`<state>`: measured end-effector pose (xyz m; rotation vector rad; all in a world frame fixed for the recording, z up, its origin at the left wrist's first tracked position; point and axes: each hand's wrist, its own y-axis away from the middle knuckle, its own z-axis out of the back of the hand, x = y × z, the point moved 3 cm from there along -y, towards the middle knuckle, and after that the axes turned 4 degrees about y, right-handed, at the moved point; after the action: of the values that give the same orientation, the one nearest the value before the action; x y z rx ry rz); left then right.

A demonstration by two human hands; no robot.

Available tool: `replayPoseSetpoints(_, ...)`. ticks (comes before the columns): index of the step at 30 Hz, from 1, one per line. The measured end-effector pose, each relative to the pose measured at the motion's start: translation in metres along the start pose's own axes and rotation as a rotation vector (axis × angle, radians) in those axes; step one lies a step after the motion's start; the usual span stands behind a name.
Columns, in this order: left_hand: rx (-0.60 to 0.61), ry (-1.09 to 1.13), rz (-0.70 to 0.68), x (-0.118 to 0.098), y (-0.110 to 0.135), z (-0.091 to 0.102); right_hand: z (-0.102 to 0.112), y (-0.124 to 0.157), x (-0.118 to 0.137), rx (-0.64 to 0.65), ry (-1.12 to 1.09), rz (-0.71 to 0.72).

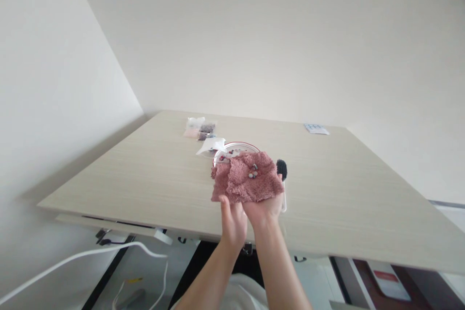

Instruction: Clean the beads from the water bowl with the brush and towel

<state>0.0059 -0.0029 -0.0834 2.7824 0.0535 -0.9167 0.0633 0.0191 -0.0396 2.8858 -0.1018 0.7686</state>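
Observation:
A fuzzy pink cloth point(247, 177) lies spread over both my hands above the near part of the table, with a few small beads point(253, 171) resting on top of it. My left hand point(232, 218) supports it from below at its near left edge. My right hand point(267, 206) cups the cloth from underneath on the right side. The cloth hides most of the fingers of both hands. A clear round dish with a red rim point(236, 147) sits on the table just behind the cloth. A black brush-like object point(282, 168) stands at the cloth's right edge.
Small clear bags of beads point(200, 128) and a white packet point(210, 145) lie beyond the dish. A small gridded card point(317, 129) lies at the far right of the light wooden table point(345, 189). White cables point(90, 254) hang below the table's near edge.

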Motion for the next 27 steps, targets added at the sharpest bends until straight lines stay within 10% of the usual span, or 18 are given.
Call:
replayPoseSetpoints(7,-0.088,0.123,0.066,-0.019,-0.017,-0.016,0.016,0.008,-0.025,-0.161,0.058,0.112)
replayPoseSetpoints(21,-0.129,0.073,0.276,-0.014,-0.015,-0.019,0.022,0.018,-0.012,-0.124,1.011,0.344)
replayPoseSetpoints(27,-0.078,0.055,0.042,0.005,0.006,-0.019,0.006,0.004,0.011,-0.239,1.234,0.560)
